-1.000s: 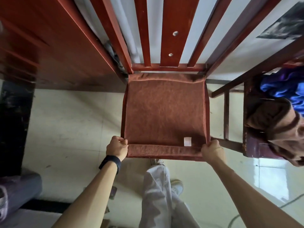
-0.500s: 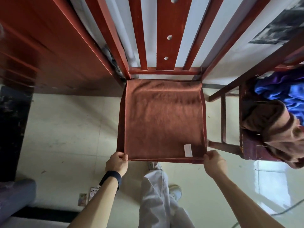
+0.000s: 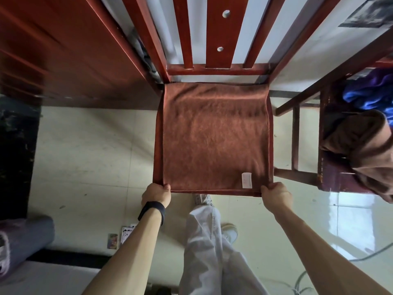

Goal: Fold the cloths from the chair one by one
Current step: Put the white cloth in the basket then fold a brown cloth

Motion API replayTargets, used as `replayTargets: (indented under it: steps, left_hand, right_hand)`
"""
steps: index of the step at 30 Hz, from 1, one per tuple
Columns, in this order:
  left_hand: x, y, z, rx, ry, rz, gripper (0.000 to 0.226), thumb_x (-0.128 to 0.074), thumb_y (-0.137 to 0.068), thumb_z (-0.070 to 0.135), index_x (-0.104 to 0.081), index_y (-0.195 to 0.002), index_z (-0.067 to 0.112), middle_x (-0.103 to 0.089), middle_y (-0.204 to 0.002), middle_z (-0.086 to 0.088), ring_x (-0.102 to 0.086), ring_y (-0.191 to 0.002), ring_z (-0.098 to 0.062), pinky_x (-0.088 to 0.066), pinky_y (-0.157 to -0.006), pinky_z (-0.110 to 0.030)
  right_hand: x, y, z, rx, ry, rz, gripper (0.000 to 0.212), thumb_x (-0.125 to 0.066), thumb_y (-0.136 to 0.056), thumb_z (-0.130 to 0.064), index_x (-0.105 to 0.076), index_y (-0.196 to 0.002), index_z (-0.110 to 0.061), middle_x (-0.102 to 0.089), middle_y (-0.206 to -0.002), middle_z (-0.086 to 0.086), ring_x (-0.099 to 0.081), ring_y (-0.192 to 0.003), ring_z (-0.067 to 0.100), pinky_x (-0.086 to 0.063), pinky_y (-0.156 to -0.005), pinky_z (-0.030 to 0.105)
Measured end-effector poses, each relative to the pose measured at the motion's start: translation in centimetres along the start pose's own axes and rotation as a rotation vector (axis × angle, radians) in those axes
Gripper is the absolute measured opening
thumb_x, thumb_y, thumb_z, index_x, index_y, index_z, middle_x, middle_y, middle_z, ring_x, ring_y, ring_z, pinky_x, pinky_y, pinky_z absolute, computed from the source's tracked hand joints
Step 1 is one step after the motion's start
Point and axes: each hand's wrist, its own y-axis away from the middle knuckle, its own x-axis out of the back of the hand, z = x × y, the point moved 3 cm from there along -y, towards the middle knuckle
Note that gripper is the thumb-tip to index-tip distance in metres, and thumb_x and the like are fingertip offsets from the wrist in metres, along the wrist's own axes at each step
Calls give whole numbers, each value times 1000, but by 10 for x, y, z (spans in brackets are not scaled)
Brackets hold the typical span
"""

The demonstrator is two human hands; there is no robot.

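Cloth [image 3: 214, 135], rust-brown and short-piled, spread flat over seat of slatted wooden chair [image 3: 217, 71], near hem held at front edge. Left hand [image 3: 156, 193] and right hand [image 3: 276, 194] each with grip closed, fingers curled round one near corner. For a clean fold: keep hem taut and level, carry both corners together to far edge, match corners before releasing. Soft, limp fabric, likely to sag if slack; white label [image 3: 246, 179] near right corner.

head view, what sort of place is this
Probably a room in a home, though I cannot be sure: a slatted wooden chair, a pale tiled floor, and loose cloths heaped on a second chair at the right.
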Motion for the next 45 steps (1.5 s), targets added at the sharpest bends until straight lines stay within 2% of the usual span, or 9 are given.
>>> replayTargets:
  steps: [3, 7, 11, 19, 24, 29, 35, 41, 45]
  left_hand:
    - [4, 2, 2, -29, -13, -23, 35, -52, -96, 35, -67, -107, 5, -70, -109, -15, -65, -103, -37, -48, -80, -32]
    - [21, 18, -3, 7, 394, -137, 19, -55, -98, 26, -62, -101, 8, -73, -79, 0, -68, -68, -21, -48, -58, -26]
    - [80, 61, 5, -15, 724, -194, 13, -66, -92, 15, -54, -98, 13, -72, -79, -6, -57, -57, -16, -43, -59, -24]
    - [249, 207, 53, -360, 999, -198, 24, -54, -94, 4, -74, -90, 16, -58, -60, 1, -49, -50, -11, -41, -59, -25]
    - [314, 258, 69, -524, 666, -80, 23, -52, -94, 5, -74, -100, 6, -63, -66, -4, -49, -49, -12, -33, -49, -23]
    - [344, 281, 65, -716, 405, 12, 16, -76, -81, 20, -76, -97, 19, -71, -71, 6, -61, -63, -8, -43, -57, -20]
    - [357, 294, 58, -962, -59, 429, 13, -73, -83, 45, -76, -86, 33, -67, -90, 13, -62, -85, -12, -47, -70, -26]
    - [342, 319, 64, -1418, -808, 981, 19, -81, -76, 24, -70, -65, 14, -63, -67, -3, -62, -62, -24, -49, -52, -32]
    - [325, 310, 53, -1530, -1142, 1034, 15, -61, -73, 7, -70, -65, 16, -60, -57, 1, -59, -54, -18, -46, -52, -26]
  right_hand:
    - [3, 6, 3, 4, -17, -3, 19, -57, -93, -31, -55, -102, -14, -67, -103, 15, -60, -104, 38, -43, -84, 36]
    - [21, 23, 3, -98, -361, -66, 12, -57, -93, -23, -51, -99, -14, -70, -84, 12, -71, -79, 34, -58, -83, 49]
    - [73, 60, -16, -141, -703, -97, 17, -62, -92, -6, -54, -107, -5, -63, -98, 14, -68, -71, 24, -57, -66, 33]
    - [245, 194, -99, 111, -969, -159, 21, -49, -97, 0, -67, -99, -11, -73, -78, 12, -72, -64, 14, -60, -76, 47]
    - [309, 249, -125, 301, -828, -97, 21, -53, -94, 6, -70, -107, 3, -71, -82, 16, -68, -66, 20, -55, -54, 19]
    - [341, 282, -125, 602, -268, 138, 25, -79, -75, -23, -72, -95, -36, -70, -77, -22, -60, -63, -13, -40, -56, 1]
    - [358, 295, -128, 848, 152, 416, 13, -71, -91, -31, -79, -99, -26, -69, -99, 1, -67, -91, 26, -50, -74, 32]
    - [354, 294, -127, 893, 479, 428, 18, -58, -97, -23, -74, -106, -21, -63, -100, 2, -65, -92, 28, -52, -70, 35]
    - [341, 287, -113, 885, 685, 371, 20, -52, -99, -27, -68, -111, -25, -60, -97, -4, -64, -93, 22, -49, -67, 31]
